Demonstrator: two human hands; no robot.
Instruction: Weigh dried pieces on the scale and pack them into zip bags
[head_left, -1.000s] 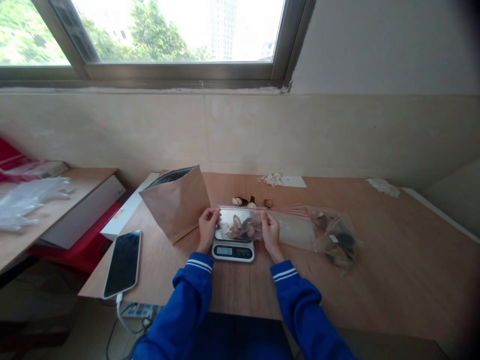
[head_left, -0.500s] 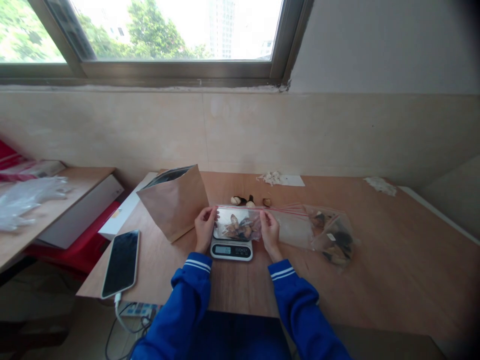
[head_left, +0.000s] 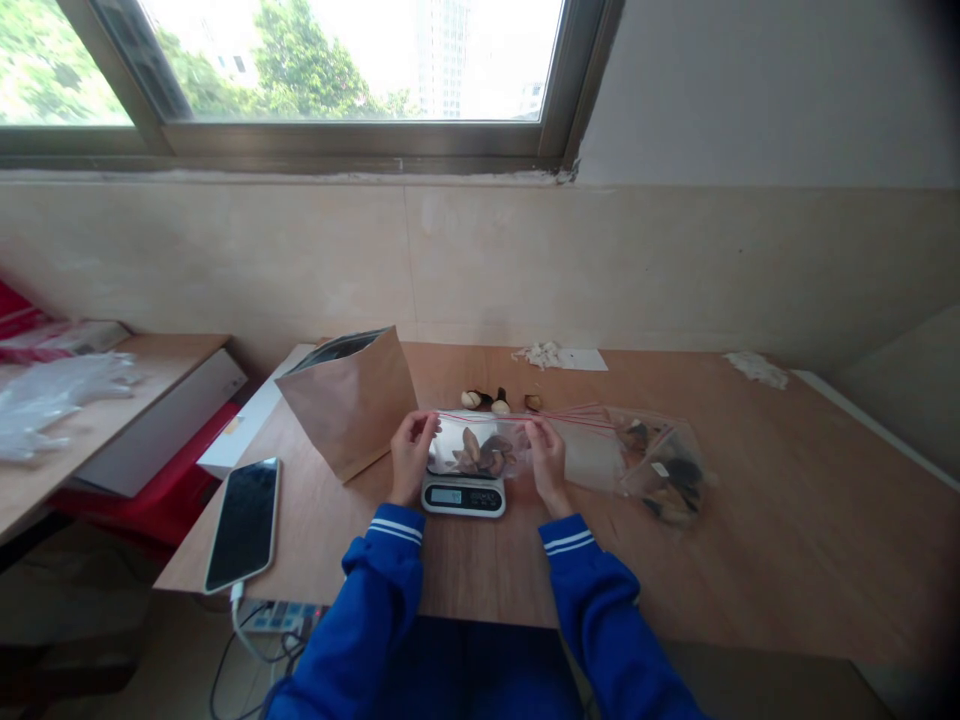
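A clear zip bag (head_left: 444,440) with brown dried pieces (head_left: 487,455) inside lies over the white digital scale (head_left: 463,497), whose display is lit. My left hand (head_left: 410,452) pinches the bag's upper left corner by its red zip line. At the upper right corner, my right hand (head_left: 547,460) grips the same edge between thumb and fingers. The bag covers most of the weighing plate. Right of it, flat clear zip bags (head_left: 589,455) lie beside a filled clear bag (head_left: 667,470) of dark and brown dried pieces.
An open brown paper pouch (head_left: 356,400) stands left of the scale, with a charging phone (head_left: 244,525) near the left edge. Behind the scale sit several loose dried pieces (head_left: 499,402). White shreds (head_left: 541,355) lie by the wall, more (head_left: 756,369) farther right.
The bag has been pulled flatter and a little to the right, with my right hand shifted slightly right. The digits on the scale's display look different.
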